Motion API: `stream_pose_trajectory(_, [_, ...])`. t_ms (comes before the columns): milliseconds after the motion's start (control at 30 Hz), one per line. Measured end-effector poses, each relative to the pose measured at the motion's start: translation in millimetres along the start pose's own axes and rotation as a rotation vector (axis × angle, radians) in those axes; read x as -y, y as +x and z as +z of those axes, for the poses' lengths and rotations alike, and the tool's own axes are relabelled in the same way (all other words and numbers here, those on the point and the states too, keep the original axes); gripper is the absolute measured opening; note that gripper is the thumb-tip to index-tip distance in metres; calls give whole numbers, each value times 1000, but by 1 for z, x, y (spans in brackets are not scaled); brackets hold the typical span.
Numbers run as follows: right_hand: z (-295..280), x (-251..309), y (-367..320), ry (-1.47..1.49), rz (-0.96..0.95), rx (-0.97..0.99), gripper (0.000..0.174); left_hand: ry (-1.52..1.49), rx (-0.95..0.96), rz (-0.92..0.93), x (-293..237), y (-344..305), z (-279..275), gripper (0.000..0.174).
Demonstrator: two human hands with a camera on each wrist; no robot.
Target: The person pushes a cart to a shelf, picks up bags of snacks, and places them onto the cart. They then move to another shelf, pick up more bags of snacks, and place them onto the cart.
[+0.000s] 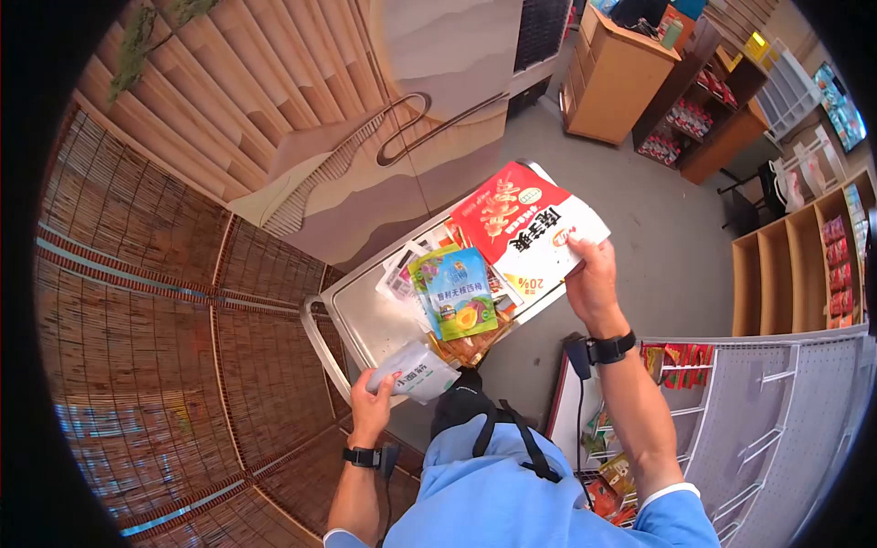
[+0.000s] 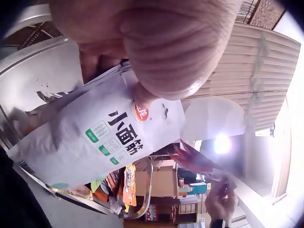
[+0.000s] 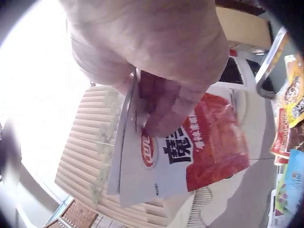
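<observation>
while the right hand (image 1: 592, 279) pinches a red-and-white packet (image 1: 530, 228) at its white end, the left hand (image 1: 372, 406) grips a pale packet (image 1: 416, 373) with black lettering, its thumb over the face. between the two sets of fingers, a blue-and-green pouch (image 1: 461, 294) lies on other packs on the metal cart (image 1: 365, 315). the left wrist view shows several layered edges beneath those fingers, hidden in the head view.

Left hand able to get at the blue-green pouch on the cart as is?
Probably not without letting go first: the left hand grips white packets, though nothing covers the blue-green pouch.
</observation>
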State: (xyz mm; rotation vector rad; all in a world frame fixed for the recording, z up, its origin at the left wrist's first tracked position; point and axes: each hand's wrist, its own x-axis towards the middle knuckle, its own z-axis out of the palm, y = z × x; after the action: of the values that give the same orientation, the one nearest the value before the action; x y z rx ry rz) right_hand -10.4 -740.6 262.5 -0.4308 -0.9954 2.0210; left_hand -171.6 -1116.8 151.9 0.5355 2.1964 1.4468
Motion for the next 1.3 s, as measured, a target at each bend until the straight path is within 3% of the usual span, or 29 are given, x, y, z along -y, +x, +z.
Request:
stream_pose_trajectory(67, [-35,-44,8,-5,56,-103,34,104,-46,44,1,-4,-4,25])
stream_pose_trajectory(133, [-74,-99,1,-154,244,-228,37,104,-71,28,-13,-10,-6,25])
stream_pose_trajectory(200, [-115,-141,-15,-217,554,-301,39,116,-83,8,-15,-15,-8,25])
stream_pose_trajectory(233, [-131,-157,-24,-203,551,-311,39,137,-91,24,-12,-16,-10,24])
stream_pose_trajectory(300, [-157,-182,-38,-466,702,-526,39,167,-94,50,-14,-13,-14,24])
stream_pose_trajectory(433, [-167,-181,-81,-392,657,-502,39,117,-50,41,-20,-11,-9,25])
stream_pose_trajectory(500, [-160,-171,-103,-413,635,-388,34,98,-6,36,-25,-3,0,26])
stream_pose_trajectory(700, [-130,-138,-142,-408,630,-194,50,-55,182,99,-51,22,37,30])
stream_pose_trajectory(767, [-126,-132,-146,-256,582,-139,59,-409,325,12,-78,24,52,36])
stream_pose_trajectory(800, [-122,-126,-146,-210,601,-73,79,-559,400,-53,-95,22,57,39])
stream_pose_trajectory(833, [-120,-125,-148,-205,589,-86,79,-553,418,-49,-104,22,63,39])
stream_pose_trajectory(900, [-111,-122,-150,94,524,-7,84,-709,447,-85,-116,24,73,38])
stream_pose_trajectory(933, [-105,-119,-151,197,511,65,91,-708,456,-83,-117,28,78,38])
stream_pose_trajectory(1033, [-81,-97,-159,263,463,47,93,-619,422,-167,-99,39,90,35])
stream_pose_trajectory(1167, [-105,-106,-175,281,553,-30,95,-541,282,-190,-70,47,98,33])
stream_pose_trajectory(1300, [-113,-109,-184,97,557,-33,96,-519,210,-257,-47,45,105,33])
